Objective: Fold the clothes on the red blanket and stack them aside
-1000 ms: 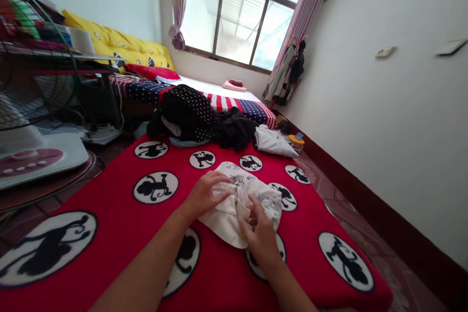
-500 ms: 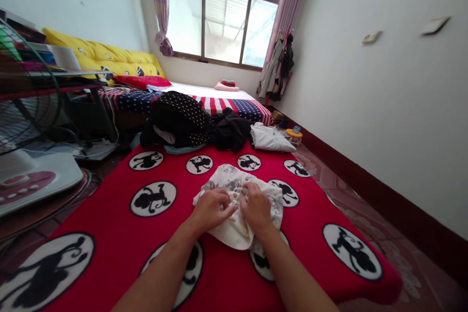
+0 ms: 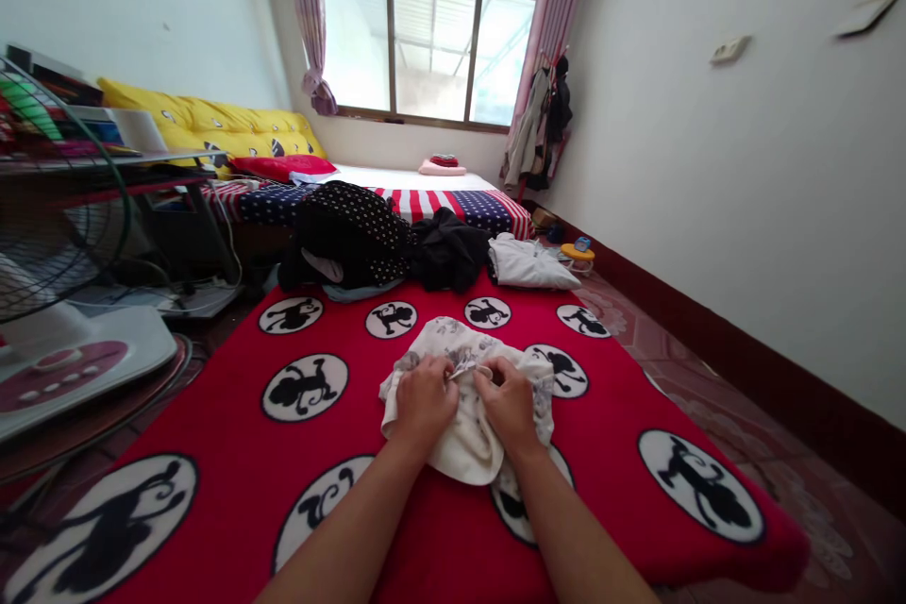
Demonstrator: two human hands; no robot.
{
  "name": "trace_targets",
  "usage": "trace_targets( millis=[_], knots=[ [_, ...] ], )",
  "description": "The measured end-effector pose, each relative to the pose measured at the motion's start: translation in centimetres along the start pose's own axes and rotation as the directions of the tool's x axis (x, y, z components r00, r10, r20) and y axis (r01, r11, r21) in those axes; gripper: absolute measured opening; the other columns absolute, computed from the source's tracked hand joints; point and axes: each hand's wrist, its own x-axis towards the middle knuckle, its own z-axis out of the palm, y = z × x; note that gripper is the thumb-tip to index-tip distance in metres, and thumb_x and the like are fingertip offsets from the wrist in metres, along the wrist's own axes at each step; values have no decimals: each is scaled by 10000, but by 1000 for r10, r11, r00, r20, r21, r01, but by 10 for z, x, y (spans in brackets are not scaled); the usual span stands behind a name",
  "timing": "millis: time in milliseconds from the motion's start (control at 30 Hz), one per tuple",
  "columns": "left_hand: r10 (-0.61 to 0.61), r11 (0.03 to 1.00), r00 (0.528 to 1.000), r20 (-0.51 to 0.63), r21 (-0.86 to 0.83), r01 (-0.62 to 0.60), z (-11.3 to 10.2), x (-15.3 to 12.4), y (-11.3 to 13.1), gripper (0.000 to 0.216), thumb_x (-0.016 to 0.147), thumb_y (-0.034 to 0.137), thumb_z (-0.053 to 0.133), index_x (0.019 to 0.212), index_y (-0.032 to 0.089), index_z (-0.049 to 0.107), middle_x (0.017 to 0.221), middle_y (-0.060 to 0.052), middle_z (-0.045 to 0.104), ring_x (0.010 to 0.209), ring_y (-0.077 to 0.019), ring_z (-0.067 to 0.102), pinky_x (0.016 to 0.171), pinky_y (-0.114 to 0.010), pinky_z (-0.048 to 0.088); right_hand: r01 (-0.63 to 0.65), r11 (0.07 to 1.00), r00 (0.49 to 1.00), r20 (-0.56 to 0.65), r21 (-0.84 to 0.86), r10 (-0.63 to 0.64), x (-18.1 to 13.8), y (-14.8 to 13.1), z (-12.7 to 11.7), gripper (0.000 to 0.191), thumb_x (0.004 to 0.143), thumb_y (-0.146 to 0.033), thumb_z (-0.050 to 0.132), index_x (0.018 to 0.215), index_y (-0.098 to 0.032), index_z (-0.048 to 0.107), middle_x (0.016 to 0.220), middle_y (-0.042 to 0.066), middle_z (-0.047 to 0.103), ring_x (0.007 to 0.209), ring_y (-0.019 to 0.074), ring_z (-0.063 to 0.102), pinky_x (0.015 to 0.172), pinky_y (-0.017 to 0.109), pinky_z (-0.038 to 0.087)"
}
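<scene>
Fingers (image 3: pixel 436 370) pinch floral cloth (image 3: pixel 467 444); any lettering looks too blurred.

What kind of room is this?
Probably a bedroom. There's a bed below the window, clothes hanging in the corner, and a red monkey blanket spread out under the white cloth.

Pale walls (image 3: pixel 708 189), daylight in a wide window (image 3: pixel 434 47), pinkish-purple curtains (image 3: pixel 303 0) either side, another bed (image 3: pixel 382 177) beyond the far edge of the red-covered bed (image 3: pixel 226 453), reddish tiled floor (image 3: pixel 821 519) along its right edge, dark red baseboard (image 3: pixel 743 377)
</scene>
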Motion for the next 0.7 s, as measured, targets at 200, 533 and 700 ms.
trace_targets(
  millis=[200, 533, 700],
  knots=[
    [166, 984, 983, -83, -45, -170, -4, -3, -9, 168, 822, 152, 551, 894, 236, 678, 897, -16, 676, 833, -208, 615, 723, -311, 405, 17, 991, 999, 33, 136, -22, -1, -2, -1, 114, 787, -252, 564, 774, -182, 653, 749, 28, 681, 716, 185, 624, 694, 288, 469],
    [366, 927, 917, -159, -20, -374, -1, 0, -11, 180, 807, 119, 580, 889, 228, 698, 882, -33, 643, 855, -212, 571, 774, -334, 407, 35, 970, 998, 36, 241, -45, 0, -2, -2, 149, 781, -215, 592, 847, -186, 722, 866, 51, 730, 836, 212, 661, 811, 335, 502],
    [358, 927, 917, -178, -49, -372, 0, 0, -11, 143, 832, 126, 571, 877, 215, 674, 881, -27, 645, 836, -197, 580, 759, -318, 416, -46, 964, 999, 35, 262, 38, 0, -2, -2, 130, 776, -290, 633, 796, -175, 691, 762, 40, 710, 719, 194, 645, 700, 303, 501]
  ],
)
